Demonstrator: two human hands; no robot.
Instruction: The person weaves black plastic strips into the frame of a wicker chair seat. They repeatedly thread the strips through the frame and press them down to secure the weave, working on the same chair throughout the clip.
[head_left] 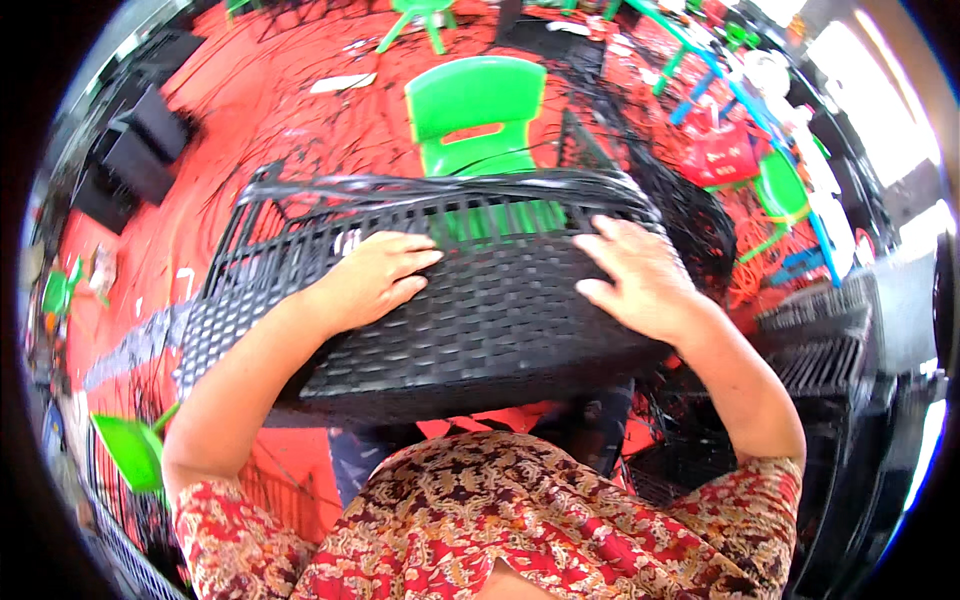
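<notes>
In front of my body stands a black, partly woven wicker furniture frame (480, 300). Its near part is closely woven, while bare bars show toward the far side. Long black strips (520, 186) lie bunched across its far edge. My left hand (375, 280) rests on the weave left of the middle, fingers stretched to the right. On the right part of the weave lies my right hand (640, 280), its fingers spread. Neither hand appears to grip anything, though the thin strips under the fingers are hard to make out.
A green plastic chair (475, 110) stands just beyond the frame. Loose black strips (690, 200) heap up at its right, over the red floor covering (270, 90). Black woven pieces (140, 150) stand far left; a red bag (720, 155) and a blue-legged table (820, 240) are at right.
</notes>
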